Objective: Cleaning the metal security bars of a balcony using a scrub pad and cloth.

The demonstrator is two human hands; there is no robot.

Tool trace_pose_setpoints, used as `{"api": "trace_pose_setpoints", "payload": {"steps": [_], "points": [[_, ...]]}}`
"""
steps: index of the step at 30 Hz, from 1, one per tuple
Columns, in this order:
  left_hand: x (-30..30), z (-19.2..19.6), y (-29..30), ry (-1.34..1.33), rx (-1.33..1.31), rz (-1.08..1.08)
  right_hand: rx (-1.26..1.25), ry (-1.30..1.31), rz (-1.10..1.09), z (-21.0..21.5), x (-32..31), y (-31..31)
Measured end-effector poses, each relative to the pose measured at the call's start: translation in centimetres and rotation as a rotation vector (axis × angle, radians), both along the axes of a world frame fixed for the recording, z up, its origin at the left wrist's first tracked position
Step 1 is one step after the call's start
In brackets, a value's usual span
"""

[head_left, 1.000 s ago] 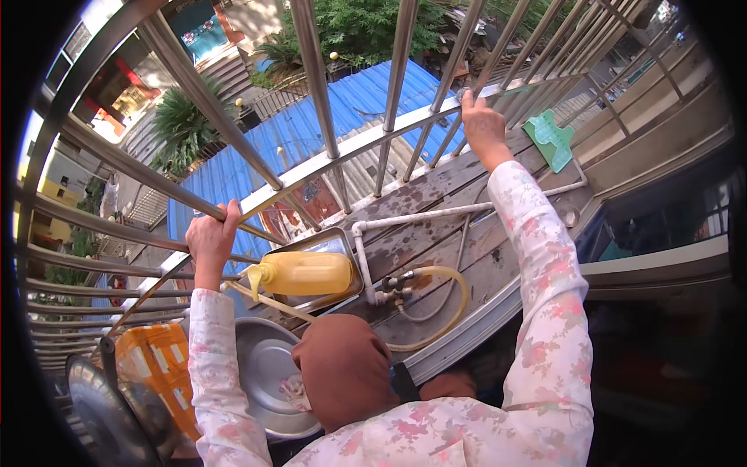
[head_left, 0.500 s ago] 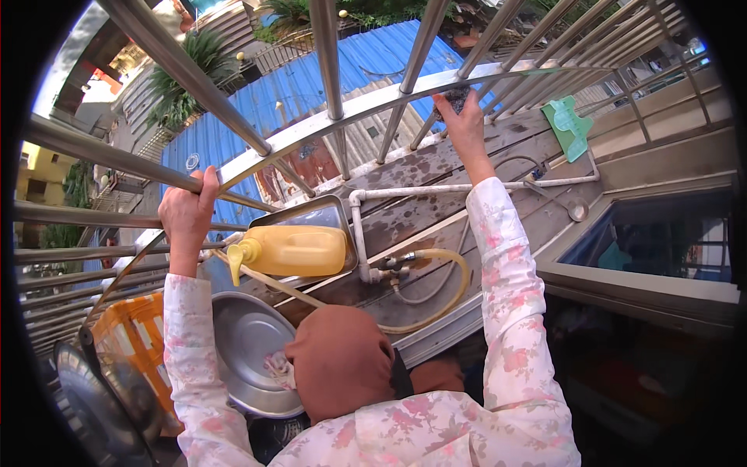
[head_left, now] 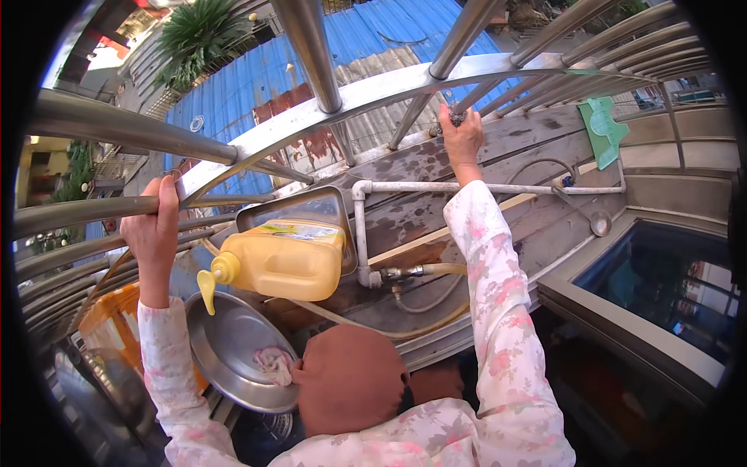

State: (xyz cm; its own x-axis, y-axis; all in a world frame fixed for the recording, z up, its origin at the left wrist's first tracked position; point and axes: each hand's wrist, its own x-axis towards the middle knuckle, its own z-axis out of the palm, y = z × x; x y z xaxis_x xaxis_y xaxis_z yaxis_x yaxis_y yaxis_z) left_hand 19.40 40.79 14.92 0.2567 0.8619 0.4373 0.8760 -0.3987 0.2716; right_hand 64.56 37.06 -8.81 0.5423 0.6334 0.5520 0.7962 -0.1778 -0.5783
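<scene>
My left hand (head_left: 153,233) is wrapped round a shiny metal bar (head_left: 101,214) of the window cage, close to where it meets the broad flat rail (head_left: 381,87). My right hand (head_left: 464,144) reaches out past the white pipe and holds a dark grey steel wool scourer (head_left: 456,119). The scourer is at a thin bar just below the rail, and my fingers partly hide it. Between my arms a large yellow pump bottle (head_left: 299,261) lies on its side in a metal tray (head_left: 331,208).
A metal basin (head_left: 226,335) with a wet pale cloth (head_left: 274,364) is at lower left, by an orange crate (head_left: 109,319). A white pipe (head_left: 436,187) and yellowish hose (head_left: 373,333) cross the wooden boards (head_left: 537,128). A green plastic piece (head_left: 603,134) and a ladle (head_left: 599,223) are at right.
My right hand has moved down with the scourer, from beside the rail to below it. My left hand stays on the bars, and the view has shifted a little.
</scene>
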Motion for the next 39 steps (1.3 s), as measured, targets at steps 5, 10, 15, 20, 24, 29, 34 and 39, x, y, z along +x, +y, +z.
{"api": "trace_pose_setpoints", "payload": {"steps": [5, 10, 15, 20, 24, 29, 34, 39], "points": [[0.4, -0.5, 0.3, 0.104, -0.035, 0.001, -0.415, 0.143, -0.175, -3.1, 0.2, -0.3], [0.5, -0.6, 0.2, 0.133, 0.022, -0.046, -0.535, 0.352, -0.23, 2.0, -1.0, -1.0], [-0.6, 0.0, 0.1, 0.176, 0.015, 0.017, 0.07, 0.211, -0.069, 13.7, -0.9, 0.5], [0.2, -1.5, 0.7, 0.178, 0.121, -0.051, 0.466, 0.352, -0.013, 10.9, 1.6, 2.9], [0.0, -0.4, 0.2, 0.111, -0.033, 0.014, 0.533, 0.448, 0.099, 10.2, 1.4, 3.8], [-0.3, -0.5, 0.0, 0.094, -0.069, -0.012, 0.537, 0.466, 0.119, 9.8, -0.1, 3.1], [0.4, -0.2, -0.1, 0.044, -0.099, 0.02, 0.362, 0.44, 0.024, 4.7, -0.9, 2.2], [0.2, -0.1, -0.1, 0.045, -0.028, -0.004, 0.239, 0.401, -0.071, -2.0, -1.0, 2.1]]}}
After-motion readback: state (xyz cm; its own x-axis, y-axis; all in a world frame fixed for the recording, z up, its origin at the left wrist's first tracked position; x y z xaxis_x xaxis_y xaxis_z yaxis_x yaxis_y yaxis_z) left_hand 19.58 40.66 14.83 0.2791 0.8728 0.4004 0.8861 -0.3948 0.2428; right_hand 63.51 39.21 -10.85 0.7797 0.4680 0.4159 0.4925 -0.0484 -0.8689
